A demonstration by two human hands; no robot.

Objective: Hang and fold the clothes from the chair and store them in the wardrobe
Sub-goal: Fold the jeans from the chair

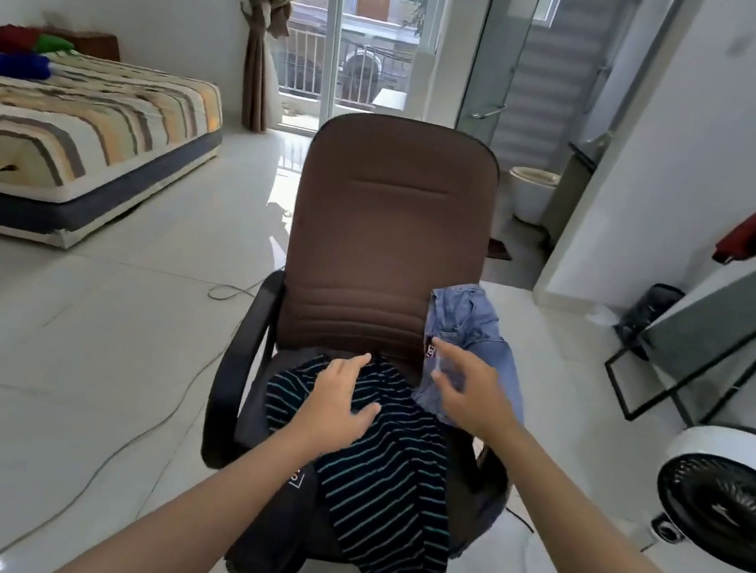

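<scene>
A brown office chair (393, 218) stands in front of me with clothes heaped on its seat. On top lies a dark shirt with teal stripes (387, 480), hanging over the front edge. A black garment (286, 538) hangs below it at the left. Light blue jeans (470, 323) drape over the chair's right armrest. My left hand (337, 403) hovers flat over the striped shirt, fingers apart, holding nothing. My right hand (469, 388) is spread open over the jeans, fingers pointing toward the backrest. No wardrobe is in view.
A low bed (70, 131) with a striped cover sits at the left. A white floor fan (732, 500) stands right of the chair, with a black-framed rack (710, 340) and red and dark clothing behind it. Cables run across the tiled floor (46, 379). A glass balcony door is straight behind.
</scene>
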